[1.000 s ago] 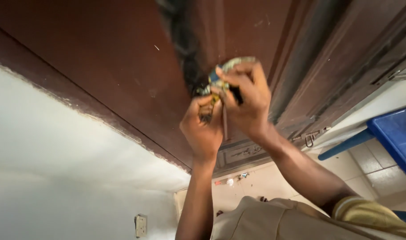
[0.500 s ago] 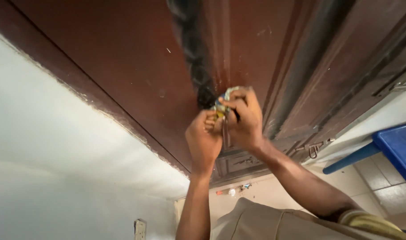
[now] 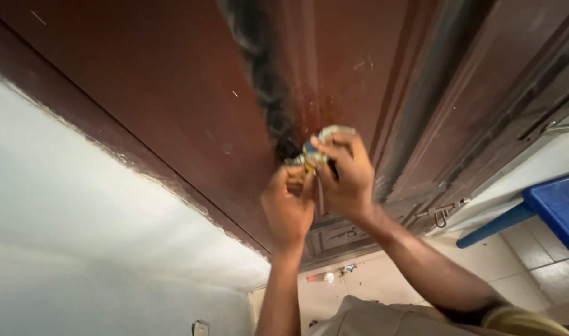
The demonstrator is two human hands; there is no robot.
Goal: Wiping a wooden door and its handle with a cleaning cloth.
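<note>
Both hands had drifted slightly down the dark red-brown wooden door (image 3: 172,93) since a moment earlier. At its worn, blackened edge, the right hand (image 3: 349,177) was clamped around a small, pale roll of tape (image 3: 328,134), while the left hand (image 3: 289,202) pinched something beneath it. That roll looked light and soft, best gripped by its rim; the door's panelled face looked hard and glossy.

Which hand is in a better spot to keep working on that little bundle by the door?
The right hand, probably. Its fingers already pinch the small bundle against the brown door, with a thin tool beneath. The left hand sits lower, only touching the bundle's underside.
</note>
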